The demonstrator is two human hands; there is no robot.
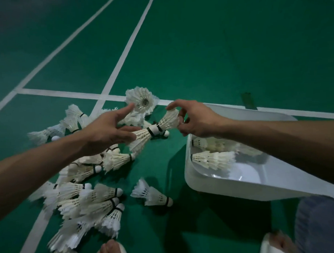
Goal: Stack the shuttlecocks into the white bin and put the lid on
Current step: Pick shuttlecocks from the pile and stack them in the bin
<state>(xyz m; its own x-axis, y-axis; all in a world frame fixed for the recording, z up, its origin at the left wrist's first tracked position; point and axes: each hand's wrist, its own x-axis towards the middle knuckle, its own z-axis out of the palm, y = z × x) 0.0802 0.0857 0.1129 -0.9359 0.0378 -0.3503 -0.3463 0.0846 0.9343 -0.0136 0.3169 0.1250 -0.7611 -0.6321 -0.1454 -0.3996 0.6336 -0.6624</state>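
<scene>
A big pile of shuttlecocks (pixel 85 197) lies on the green floor (pixel 216 49) on my left, all mixed up and pointing every way. They are still waiting to be packed, so I think the job is far from done.

My left hand (pixel 105 128) is half open. One finger sticks out, and the thumb and another finger pinch the feather end of the first shuttlecock (pixel 139 142). Holding it by the feathers leaves its nose free and pointing right.

The second shuttlecock (pixel 170 118) is just beside it, nose toward the first. My right hand (pixel 198 121) pinches its feather rim with curled fingertips. I think I am lining the two up so they can go in neatly. I cannot tell if they touch yet.

The white bin (pixel 231 190) sits on the floor on my right, close by, so the reach is short. It is tipped up toward me. Inside, the packed shuttlecocks (pixel 212 159) lie on their sides, tucked one into the next to save room. I cannot see the lid anywhere.
</scene>
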